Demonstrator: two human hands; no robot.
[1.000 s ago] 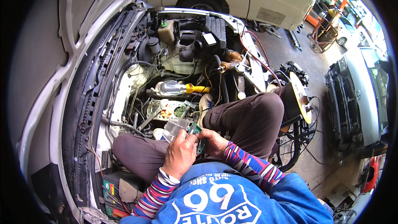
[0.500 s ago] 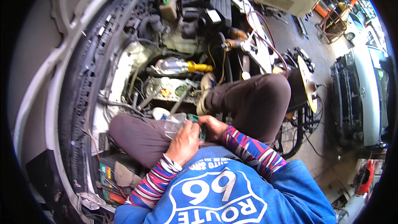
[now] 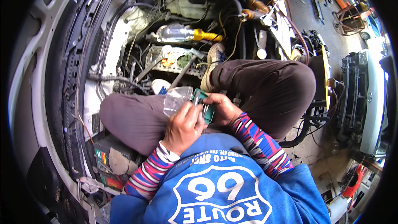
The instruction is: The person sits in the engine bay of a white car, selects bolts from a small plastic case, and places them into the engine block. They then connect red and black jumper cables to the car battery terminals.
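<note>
A small green plastic case [image 3: 209, 115] with a clear hinged lid [image 3: 177, 98] lies opened out above my lap. Slim metal pieces show in its green half; their exact kind is too small to tell. My left hand [image 3: 183, 127] is closed at the near left side of the case, fingertips against it and the metal pieces. From the other side, my right hand [image 3: 224, 108] grips the case, its thumb and fingers at the far right edge. The fingers partly hide the inside.
My legs bend on both sides of an engine bay. Between my shoes sits a bare engine block [image 3: 157, 57] with orange and green stuff in its bores. Beyond it lies a caged work lamp [image 3: 178, 33] with a yellow handle. A battery [image 3: 112, 161] stands at left.
The view has shifted, so the engine block and lamp sit higher and larger. The green case and its clear lid now show more fully between my hands, which still hold it.
</note>
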